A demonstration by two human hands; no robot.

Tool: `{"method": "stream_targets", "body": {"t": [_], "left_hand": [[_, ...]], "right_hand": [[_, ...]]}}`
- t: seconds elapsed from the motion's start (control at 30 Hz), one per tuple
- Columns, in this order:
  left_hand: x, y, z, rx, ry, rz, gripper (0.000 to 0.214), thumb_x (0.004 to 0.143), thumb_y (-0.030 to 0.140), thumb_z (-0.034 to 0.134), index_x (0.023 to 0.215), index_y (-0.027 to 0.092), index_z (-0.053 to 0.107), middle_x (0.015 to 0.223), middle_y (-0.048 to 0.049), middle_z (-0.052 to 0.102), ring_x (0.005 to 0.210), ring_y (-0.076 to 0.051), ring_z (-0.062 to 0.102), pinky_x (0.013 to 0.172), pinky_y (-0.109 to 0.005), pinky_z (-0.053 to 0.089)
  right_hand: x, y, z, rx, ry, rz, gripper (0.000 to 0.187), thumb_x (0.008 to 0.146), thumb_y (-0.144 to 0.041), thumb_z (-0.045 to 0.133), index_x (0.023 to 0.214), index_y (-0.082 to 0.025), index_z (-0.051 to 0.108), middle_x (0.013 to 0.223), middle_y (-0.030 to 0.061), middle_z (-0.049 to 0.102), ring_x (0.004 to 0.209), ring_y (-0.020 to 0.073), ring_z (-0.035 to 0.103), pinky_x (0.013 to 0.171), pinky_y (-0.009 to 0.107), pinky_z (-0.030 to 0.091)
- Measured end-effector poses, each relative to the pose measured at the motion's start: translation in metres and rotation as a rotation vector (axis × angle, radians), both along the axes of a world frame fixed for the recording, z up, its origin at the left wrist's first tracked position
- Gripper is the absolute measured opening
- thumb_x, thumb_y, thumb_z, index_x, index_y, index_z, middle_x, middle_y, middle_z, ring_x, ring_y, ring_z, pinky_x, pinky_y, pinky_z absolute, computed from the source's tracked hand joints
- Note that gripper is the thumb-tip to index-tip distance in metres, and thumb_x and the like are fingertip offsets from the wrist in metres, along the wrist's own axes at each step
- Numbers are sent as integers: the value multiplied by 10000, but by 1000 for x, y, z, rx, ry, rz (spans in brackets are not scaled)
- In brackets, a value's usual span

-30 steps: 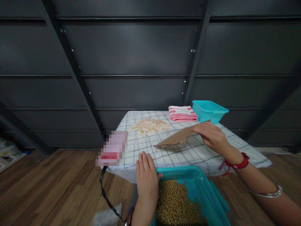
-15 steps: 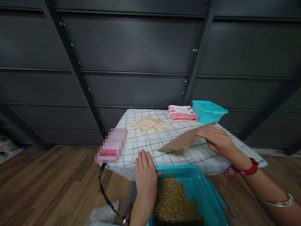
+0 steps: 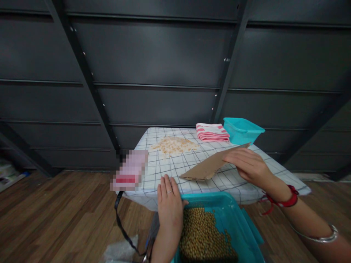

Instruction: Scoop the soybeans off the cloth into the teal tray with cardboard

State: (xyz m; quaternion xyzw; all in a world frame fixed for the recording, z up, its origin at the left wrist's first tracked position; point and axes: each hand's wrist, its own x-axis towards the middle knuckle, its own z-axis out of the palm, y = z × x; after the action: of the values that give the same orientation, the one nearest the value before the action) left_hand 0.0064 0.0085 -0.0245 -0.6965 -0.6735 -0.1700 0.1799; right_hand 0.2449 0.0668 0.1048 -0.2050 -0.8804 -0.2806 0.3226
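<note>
My right hand [image 3: 248, 164] is closed on the edge of a piece of brown cardboard [image 3: 205, 167], tilted over the checked cloth [image 3: 153, 175] near the table's front edge. My left hand [image 3: 170, 204] lies flat, fingers stretched over the cloth's front edge, its thumb at the rim of a teal tub [image 3: 219, 197]. Inside that tub sits a heap of small round yellow-brown beans or seeds [image 3: 204, 233], with part of the tub's floor bare. Farther back on the cloth, pale yellowish bits and whitish powder [image 3: 174, 145] are spread in a patch.
A folded pink-and-white striped towel [image 3: 212, 132] and a second teal tub [image 3: 242, 130] stand at the back right. A blurred-out pink object [image 3: 133, 168] lies at the left corner, a black strap [image 3: 119, 219] hanging below. Dark metal panels [image 3: 159, 54] rise behind the table.
My right hand and the cardboard have shifted slightly left and toward me. My left hand stays in place.
</note>
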Motion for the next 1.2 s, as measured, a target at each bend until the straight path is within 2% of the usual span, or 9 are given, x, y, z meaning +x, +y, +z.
{"method": "stream_targets", "body": {"t": [0.13, 0.3, 0.47, 0.67, 0.97, 1.2], "left_hand": [[3, -2, 7, -17, -17, 11, 559, 711, 277, 562, 1209, 37, 478, 1299, -246, 461, 1204, -320, 431, 973, -462, 392], [3, -3, 10, -4, -11, 22, 558, 699, 275, 586, 1195, 36, 492, 1287, -240, 477, 1194, -320, 443, 963, -453, 407], [0, -2, 5, 3, -8, -8, 564, 721, 286, 556, 1225, 52, 461, 1308, -241, 453, 1210, -323, 423, 978, -479, 384], [2, -3, 10, -34, -23, 12, 553, 710, 284, 569, 1200, 40, 486, 1296, -250, 459, 1201, -322, 434, 978, -474, 386], [3, -3, 13, -29, 6, 14, 556, 701, 282, 571, 1192, 33, 490, 1278, -245, 481, 1186, -319, 451, 958, -456, 409], [5, -5, 19, -63, -14, 11, 515, 738, 219, 493, 1219, 40, 463, 1308, -250, 444, 1221, -323, 409, 974, -486, 382]], "right_hand": [[7, -2, 4, 18, 1, -30, 438, 747, 8, 374, 1063, -253, 530, 879, 21, 672, 828, 156, 629, 724, 324, 506], [-3, 6, 3, 62, 38, -8, 409, 745, 15, 378, 1032, -224, 543, 849, 35, 670, 816, 156, 624, 709, 320, 506], [-9, 9, -1, -1, 16, 24, 403, 750, 11, 365, 1005, -234, 558, 867, 21, 672, 829, 146, 620, 723, 320, 502], [6, 1, 0, -23, -4, 20, 416, 751, 7, 379, 1045, -240, 540, 898, 28, 670, 852, 158, 623, 735, 331, 507], [10, 6, 1, 50, 6, -124, 437, 719, 13, 372, 1046, -215, 550, 854, 42, 672, 793, 176, 625, 694, 329, 500], [3, -4, 8, -43, -73, -127, 465, 695, 14, 356, 1036, -228, 560, 867, 20, 670, 802, 160, 613, 694, 317, 482]]}}
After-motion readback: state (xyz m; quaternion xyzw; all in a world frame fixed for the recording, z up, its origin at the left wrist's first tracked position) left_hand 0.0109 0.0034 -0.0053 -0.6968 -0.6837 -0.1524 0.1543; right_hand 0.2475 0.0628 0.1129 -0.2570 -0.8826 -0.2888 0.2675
